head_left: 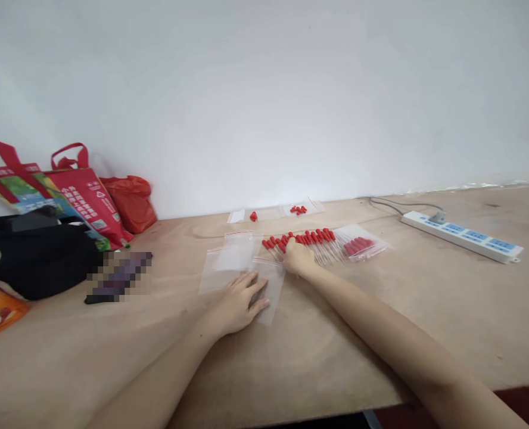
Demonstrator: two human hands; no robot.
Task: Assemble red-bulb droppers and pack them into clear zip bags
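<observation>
A row of glass droppers with red rubber bulbs [320, 236] lies across the middle of the table. My right hand [298, 258] reaches into the left part of this row, its fingers closed around a dropper near the bulb; the fingertips are partly hidden. My left hand [243, 302] rests flat with fingers spread, touching a clear zip bag [271, 295]. Further clear zip bags [229, 259] lie just beyond that hand. To the right of the row sits a zip bag with several red bulbs [358, 245] inside.
By the wall lie zip bags with small red pieces [298, 210] and one red clump [254, 216]. A white power strip [463, 235] with a grey cable is at right. Red shopping bags [83, 196], a black bag [36, 256] and a blurred dark object [119, 277] stand left.
</observation>
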